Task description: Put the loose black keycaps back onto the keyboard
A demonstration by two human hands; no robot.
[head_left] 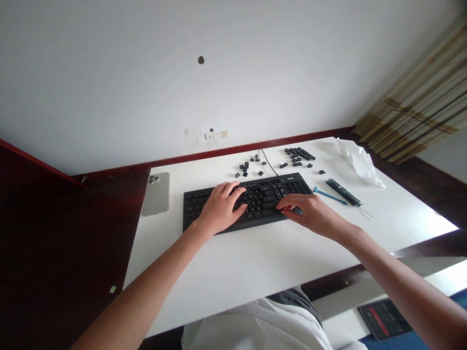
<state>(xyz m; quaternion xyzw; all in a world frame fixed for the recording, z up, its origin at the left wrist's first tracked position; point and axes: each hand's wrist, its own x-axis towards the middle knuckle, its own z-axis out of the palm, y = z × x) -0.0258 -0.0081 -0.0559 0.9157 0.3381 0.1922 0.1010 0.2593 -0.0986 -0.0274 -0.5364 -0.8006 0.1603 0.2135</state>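
A black keyboard (266, 192) lies across the middle of the white table (255, 253). My left hand (221, 209) rests on its left half, fingers stretched loosely over the keys and holding nothing. My right hand (304, 211) lies at the keyboard's front right part, fingers extended and pressed down on a key near the edge. Loose black keycaps (250, 166) are scattered behind the keyboard, with a second cluster of keycaps (299, 154) further right.
A grey phone (156, 193) lies face down at the table's left edge. Right of the keyboard are a blue tool (330, 195), a black pen-like tool (343, 192) and a wire puller (366, 213). A clear plastic bag (359, 160) sits at the back right. The keyboard cable (269, 163) runs toward the wall.
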